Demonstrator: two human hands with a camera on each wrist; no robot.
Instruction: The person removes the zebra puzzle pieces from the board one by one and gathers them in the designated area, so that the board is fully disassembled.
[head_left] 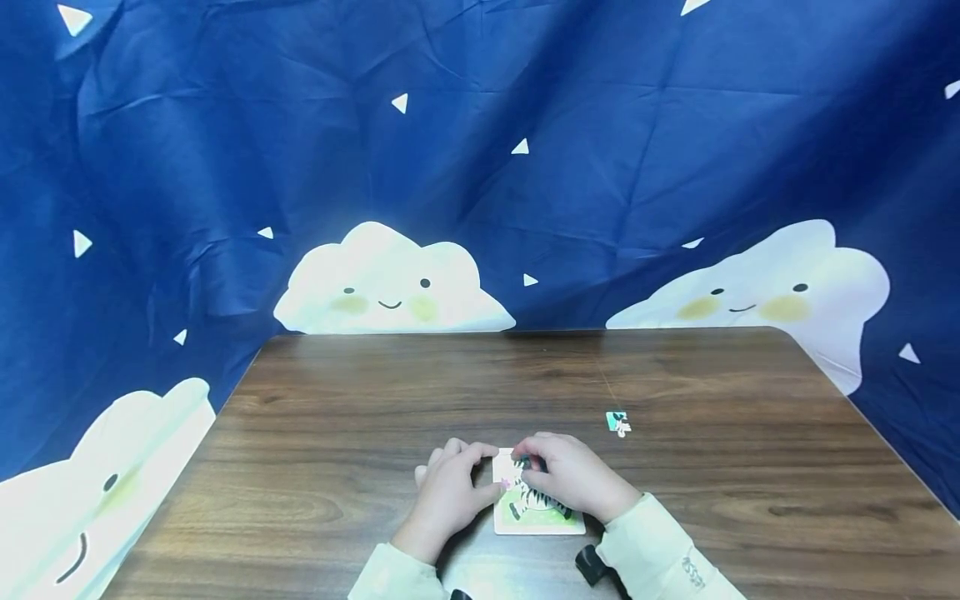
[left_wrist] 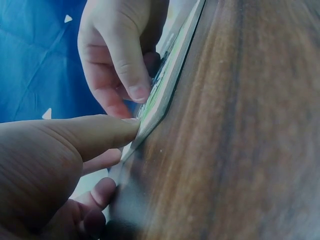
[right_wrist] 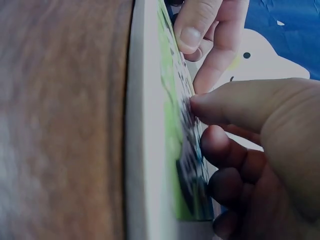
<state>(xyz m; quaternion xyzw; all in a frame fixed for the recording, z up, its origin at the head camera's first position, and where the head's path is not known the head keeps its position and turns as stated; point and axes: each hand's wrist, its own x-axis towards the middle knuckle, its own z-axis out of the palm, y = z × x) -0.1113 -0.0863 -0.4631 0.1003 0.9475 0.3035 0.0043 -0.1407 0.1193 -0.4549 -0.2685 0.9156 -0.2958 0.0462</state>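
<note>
A small square puzzle board [head_left: 517, 527] with a zebra on green grass lies flat on the table. My left hand [head_left: 447, 492] holds the board at its left side, thumb on its surface and index finger at its far left corner. From the right, my right hand [head_left: 573, 475] reaches over the zebra picture [right_wrist: 187, 125]. Its thumb and bent fingers pinch a puzzle piece at the zebra's upper part, mostly hidden by the fingers. Beyond the right hand, a loose puzzle piece [head_left: 618, 423] in teal, black and white lies apart.
The brown wooden table [head_left: 337, 400] spreads out around the board on both sides. A blue cloth [head_left: 450, 167] printed with white clouds and triangles hangs behind it. A black strap device [head_left: 591, 565] sits at the right wrist.
</note>
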